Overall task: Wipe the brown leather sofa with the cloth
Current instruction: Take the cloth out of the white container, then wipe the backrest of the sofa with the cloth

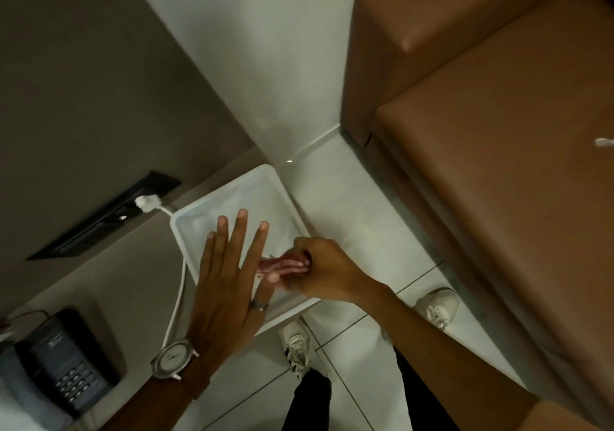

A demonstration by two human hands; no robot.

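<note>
On the far left I see a dark phone [63, 361] on the surface [109, 284]. My left hand [229, 284] is flat, fingers spread wide, over a white tub [186, 231]. My right hand [319, 271] squeezes a pink cloth [282, 264] above that tub. The brown sofa [498, 164] sits far right.

The right hand [319, 267] hides most of the cloth [282, 264]; the sofa [498, 164] runs off frame at three o'clock.

Bare forearms, round silver wristwatch [172, 359], finger ring [259, 305], black trousers [310, 400], white sneakers [297, 347].
</note>
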